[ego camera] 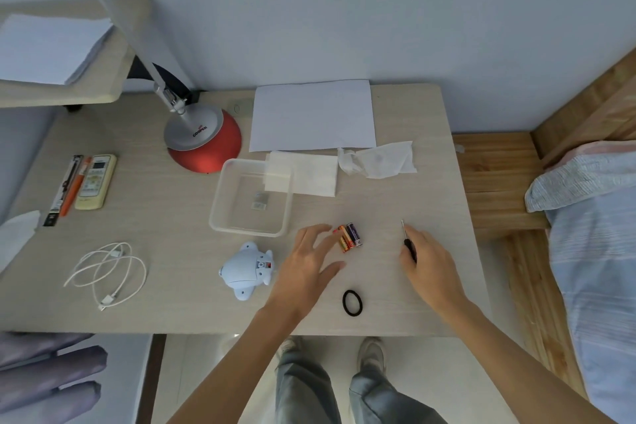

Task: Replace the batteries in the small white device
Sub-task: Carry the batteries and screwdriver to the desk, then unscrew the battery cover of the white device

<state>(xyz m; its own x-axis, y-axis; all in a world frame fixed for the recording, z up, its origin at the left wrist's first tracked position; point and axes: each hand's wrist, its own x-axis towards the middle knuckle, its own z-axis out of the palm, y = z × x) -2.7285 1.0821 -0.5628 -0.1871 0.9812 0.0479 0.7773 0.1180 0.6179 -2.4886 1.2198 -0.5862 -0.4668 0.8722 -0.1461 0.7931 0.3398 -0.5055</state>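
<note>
My left hand [307, 263] lies open, fingers spread, fingertips touching the batteries [350, 237] on the worktop [165, 217]. The small white device [248, 269] rests just left of that hand — underside up. My right hand [428, 260] is closed around a screwdriver [408, 244], tip pointing away.

- Single head-worn view, looking steeply down and forward onto the desk [144, 244] from close above.
- Far wall [344, 10] fills the top; legs at near edge.
</note>
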